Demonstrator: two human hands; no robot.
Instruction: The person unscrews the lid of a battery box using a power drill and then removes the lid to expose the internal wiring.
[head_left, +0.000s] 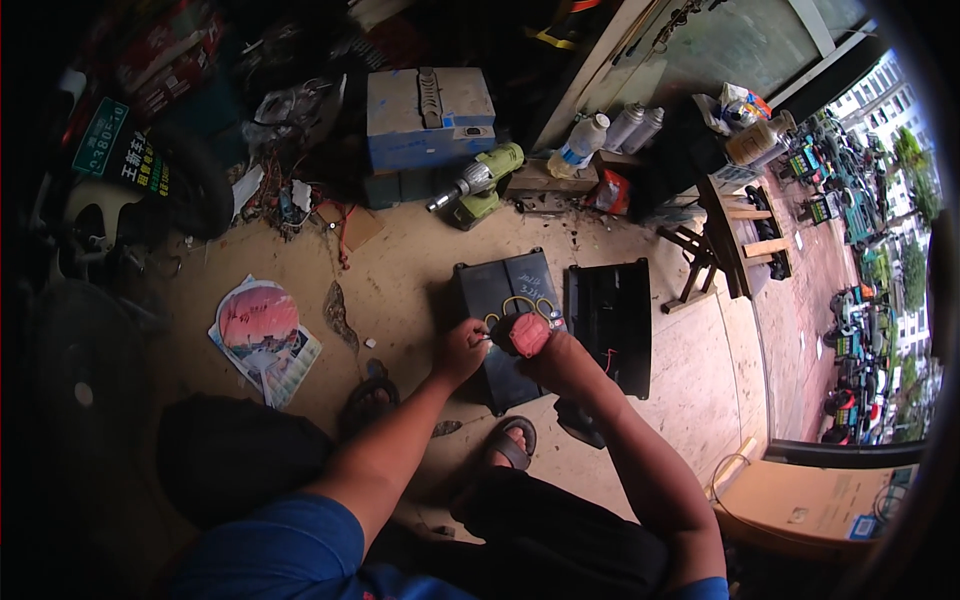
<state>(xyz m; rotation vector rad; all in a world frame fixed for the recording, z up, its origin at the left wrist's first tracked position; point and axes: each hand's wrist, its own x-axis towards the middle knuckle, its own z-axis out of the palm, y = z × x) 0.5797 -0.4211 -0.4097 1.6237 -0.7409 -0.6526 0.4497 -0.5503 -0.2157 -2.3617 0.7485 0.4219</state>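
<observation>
A dark grey box [500,375] with yellow wire loops [520,300] sits on the floor between my sandalled feet [510,440]. My right hand [560,362] is closed on a red and black power tool [530,332], held over the box, with its black base [580,420] below my wrist. My left hand [463,350] is closed at the tool's front end, over the box's left side; what its fingers pinch is too small to make out. Directly right of the box lies a black open case or lid [605,325] with a thin red wire inside.
A green power tool [480,175], a blue box [430,120], tangled wires and parts [290,205], and bottles [580,145] are behind. Printed round sheets [255,330] lie left. A wooden stool [720,240] and cardboard [790,500] stand right, parked scooters [845,330] outside, a wheeled vehicle [110,200] far left.
</observation>
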